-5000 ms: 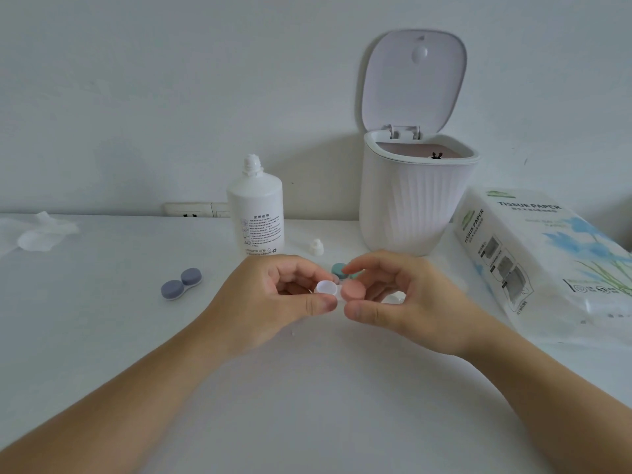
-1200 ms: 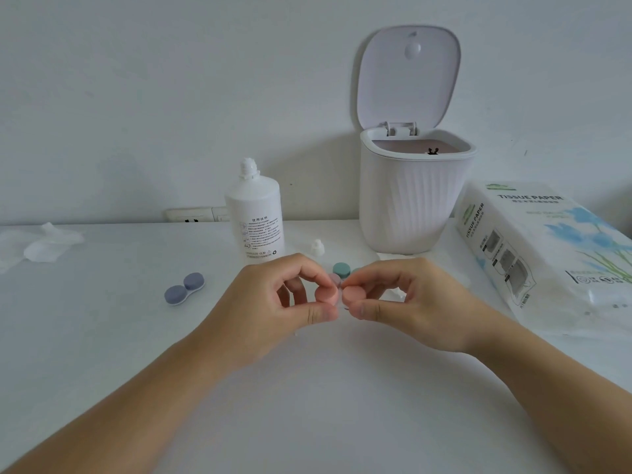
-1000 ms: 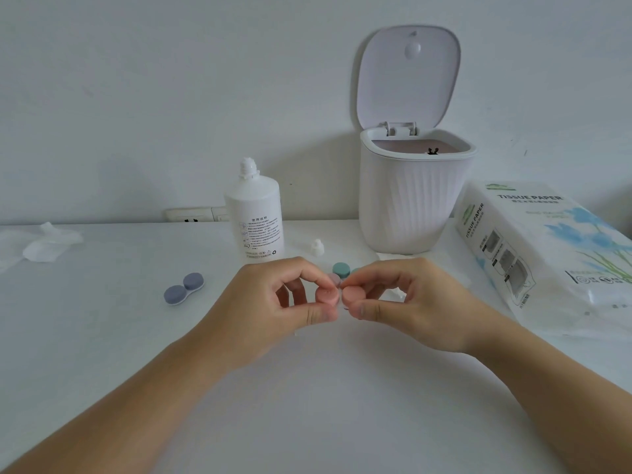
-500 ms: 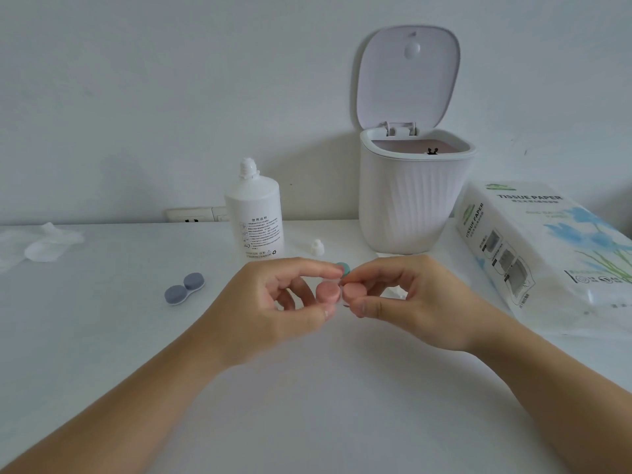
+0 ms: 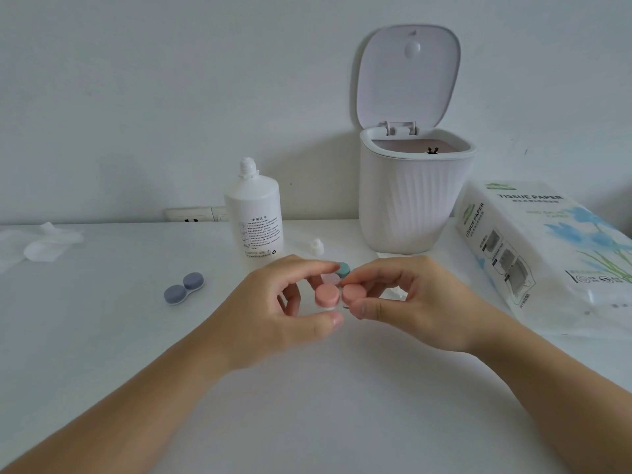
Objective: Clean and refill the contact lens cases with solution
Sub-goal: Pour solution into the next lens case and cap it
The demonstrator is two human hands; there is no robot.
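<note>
A pink contact lens case (image 5: 333,295) with both pink caps on is held above the white table (image 5: 136,336). My right hand (image 5: 407,299) pinches its right cap between thumb and forefinger. My left hand (image 5: 284,309) is beside the left cap with its fingers spread around it, not clearly touching. Behind the hands a green-capped case (image 5: 343,269) shows partly. A blue-grey capped case (image 5: 184,288) lies on the table to the left. The white solution bottle (image 5: 254,213) stands uncapped behind, its small white cap (image 5: 316,247) next to it.
A white ribbed bin (image 5: 415,196) with its lid raised stands at the back right. A pack of tissue paper (image 5: 547,254) lies along the right side. A crumpled tissue (image 5: 41,246) lies at the far left. A wall socket (image 5: 195,214) sits behind the table.
Five seconds ago the case's left well was open and white; now a pink cap covers it. In the last second my left fingers loosened from the left cap and spread apart.
</note>
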